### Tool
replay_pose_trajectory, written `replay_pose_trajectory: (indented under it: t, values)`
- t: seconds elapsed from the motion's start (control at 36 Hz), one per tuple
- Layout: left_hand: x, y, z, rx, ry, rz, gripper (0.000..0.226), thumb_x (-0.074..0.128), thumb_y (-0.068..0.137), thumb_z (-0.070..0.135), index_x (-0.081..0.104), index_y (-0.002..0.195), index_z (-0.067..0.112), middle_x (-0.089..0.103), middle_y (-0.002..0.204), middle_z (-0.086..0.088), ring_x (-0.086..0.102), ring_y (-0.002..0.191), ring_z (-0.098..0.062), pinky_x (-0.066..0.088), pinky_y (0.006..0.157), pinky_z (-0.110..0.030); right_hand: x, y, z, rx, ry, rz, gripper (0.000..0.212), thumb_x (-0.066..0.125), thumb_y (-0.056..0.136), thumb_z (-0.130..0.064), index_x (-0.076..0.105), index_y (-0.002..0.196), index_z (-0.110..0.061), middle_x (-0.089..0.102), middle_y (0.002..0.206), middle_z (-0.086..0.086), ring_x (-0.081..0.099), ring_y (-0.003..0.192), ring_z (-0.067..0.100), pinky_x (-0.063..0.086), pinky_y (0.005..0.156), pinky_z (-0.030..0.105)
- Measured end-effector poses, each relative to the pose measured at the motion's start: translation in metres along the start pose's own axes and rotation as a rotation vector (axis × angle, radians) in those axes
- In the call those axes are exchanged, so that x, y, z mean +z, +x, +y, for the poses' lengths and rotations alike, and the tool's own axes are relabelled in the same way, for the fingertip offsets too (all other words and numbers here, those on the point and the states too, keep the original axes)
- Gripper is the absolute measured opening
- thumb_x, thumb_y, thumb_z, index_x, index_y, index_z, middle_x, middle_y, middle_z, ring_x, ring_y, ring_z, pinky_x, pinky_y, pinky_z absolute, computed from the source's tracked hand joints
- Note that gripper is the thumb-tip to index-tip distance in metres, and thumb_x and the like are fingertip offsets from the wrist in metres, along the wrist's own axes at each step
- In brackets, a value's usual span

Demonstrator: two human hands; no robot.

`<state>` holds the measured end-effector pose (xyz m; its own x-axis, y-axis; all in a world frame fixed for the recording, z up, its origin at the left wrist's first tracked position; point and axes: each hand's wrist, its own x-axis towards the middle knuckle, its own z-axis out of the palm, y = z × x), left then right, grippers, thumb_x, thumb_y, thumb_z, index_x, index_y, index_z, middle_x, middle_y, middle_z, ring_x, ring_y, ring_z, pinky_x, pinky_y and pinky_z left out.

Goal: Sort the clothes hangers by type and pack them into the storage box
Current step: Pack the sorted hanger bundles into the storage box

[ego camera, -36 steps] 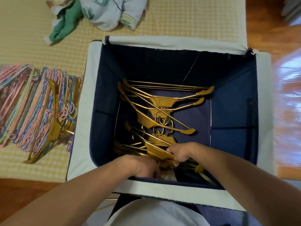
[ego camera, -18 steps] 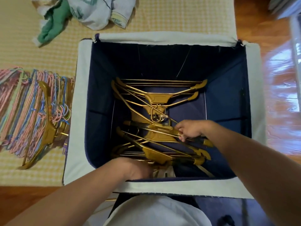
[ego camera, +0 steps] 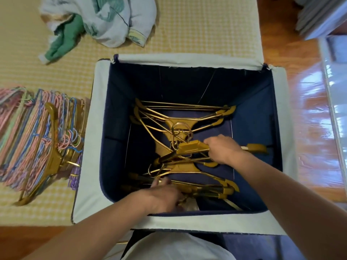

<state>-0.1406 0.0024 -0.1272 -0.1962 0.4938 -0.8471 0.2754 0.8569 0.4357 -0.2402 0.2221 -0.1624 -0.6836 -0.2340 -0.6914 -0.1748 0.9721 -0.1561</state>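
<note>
I see both hands down inside the storage box (ego camera: pixel 105 128), a dark-lined fabric box with a pale folded-down rim, standing at the near right part of a yellow checked mat (ego camera: pixel 197 30) on a wooden floor (ego camera: pixel 309 128).

My right hand (ego camera: pixel 223 149) has its grip curled round a gold hanger (ego camera: pixel 193 147) that lies across the middle of the box, one gold end sticking out past the wrist toward the box's right wall. My left hand (ego camera: pixel 163 196) is low against the near wall, fingers bent over a bundle of gold hangers (ego camera: pixel 216 188) lying along that wall; I cannot tell whether it truly clasps them or only presses on them.

A second bundle of gold hangers (ego camera: pixel 184 111) lies toward the far wall, its hooks pointing to the middle of the box, where they meet the held hanger.

Outside the box, at the left edge of the mat, lies a fanned pile of thin coloured wire hangers (ego camera: pixel 28 132), pink, blue, green and purple. A single gold hanger (ego camera: pixel 50 147) lies on top of that pile, just beside the box's left rim.

Near the far edge of the mat lies a crumpled heap of clothes (ego camera: pixel 97 21), white and green.
</note>
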Motion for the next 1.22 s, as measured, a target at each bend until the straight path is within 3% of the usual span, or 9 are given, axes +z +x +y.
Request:
replay_pose_trajectory:
  t: [0.08,0.17,0.39,0.58,0.69,0.83,0.97,1.11,1.22]
  values:
    - [-0.003,0.0,0.003,-0.035,-0.013,0.243,0.03,0.054,0.101,0.044,0.068,0.118,0.023,0.064,0.127,-0.003,0.05,0.127,-0.027,0.034,0.116,-0.047,0.015,0.009,0.0,-0.004,0.059,-0.121,0.023,0.051,0.09,-0.006,0.062,0.093,-0.026,0.062,0.093,0.0,0.057,0.089,0.026,0.042,0.08,0.038]
    - [-0.002,0.002,-0.003,-0.103,-0.164,0.397,0.023,0.058,0.099,0.039,0.067,0.116,0.027,0.068,0.118,0.0,0.063,0.11,-0.022,0.053,0.094,-0.04,0.033,0.021,-0.003,-0.005,0.161,-0.213,0.022,0.054,0.09,-0.003,0.06,0.089,-0.024,0.061,0.093,-0.002,0.06,0.089,0.024,0.046,0.07,0.031]
    - [0.001,0.008,-0.009,-0.237,-0.034,0.748,0.032,0.057,0.101,0.041,0.063,0.13,0.029,0.045,0.125,0.002,0.042,0.119,-0.016,0.045,0.104,-0.032,0.062,0.026,-0.008,0.027,0.315,-0.387,0.023,0.058,0.098,-0.013,0.064,0.117,-0.023,0.063,0.106,0.0,0.057,0.086,0.014,0.047,0.076,0.029]
    - [0.0,0.008,-0.016,-0.21,-0.393,0.648,0.026,0.068,0.097,0.025,0.068,0.123,0.028,0.054,0.12,0.006,0.05,0.117,-0.015,0.049,0.103,-0.033,0.066,0.023,-0.003,0.022,0.332,-0.411,0.022,0.06,0.095,-0.009,0.062,0.106,-0.028,0.061,0.104,0.0,0.057,0.095,0.016,0.046,0.08,0.031]
    - [-0.002,0.011,-0.021,-0.232,-0.577,0.615,0.017,0.072,0.094,0.019,0.071,0.108,0.03,0.06,0.106,0.009,0.06,0.1,-0.012,0.055,0.093,-0.035,0.071,0.024,-0.004,0.002,0.241,-0.405,0.038,0.062,0.093,-0.007,0.061,0.128,-0.024,0.054,0.112,-0.002,0.053,0.101,0.018,0.044,0.083,0.031]
    - [-0.007,0.011,-0.025,-0.179,-0.913,0.604,0.041,0.067,0.093,-0.001,0.058,0.118,0.03,0.064,0.109,0.01,0.061,0.1,-0.005,0.049,0.075,-0.015,0.072,0.028,-0.005,0.032,0.245,-0.382,0.021,0.058,0.096,-0.014,0.064,0.114,-0.025,0.063,0.108,0.0,0.061,0.094,0.019,0.052,0.083,0.033]
    - [-0.014,0.011,-0.034,-0.184,-1.181,0.573,0.062,0.06,0.091,-0.013,0.052,0.132,0.033,0.07,0.114,0.004,0.065,0.109,-0.013,0.053,0.08,-0.027,0.074,0.029,-0.006,0.024,0.29,-0.364,0.037,0.059,0.096,-0.012,0.057,0.131,-0.026,0.062,0.12,0.001,0.06,0.104,0.022,0.053,0.092,0.037]
    - [-0.017,0.013,-0.036,-0.17,-1.163,0.564,0.051,0.063,0.092,-0.009,0.059,0.126,0.029,0.069,0.114,0.005,0.063,0.113,-0.012,0.052,0.096,-0.034,0.075,0.03,-0.008,0.017,0.335,-0.327,0.032,0.061,0.096,-0.013,0.057,0.125,-0.026,0.06,0.115,0.001,0.059,0.101,0.022,0.05,0.084,0.034]
    - [-0.016,0.016,-0.028,-0.128,-0.755,0.492,0.022,0.071,0.093,0.015,0.068,0.109,0.029,0.066,0.107,0.008,0.062,0.103,-0.009,0.052,0.093,-0.033,0.074,0.032,-0.007,0.03,0.357,-0.325,0.037,0.067,0.095,-0.024,0.057,0.131,-0.022,0.059,0.117,0.0,0.058,0.109,0.022,0.046,0.086,0.034]
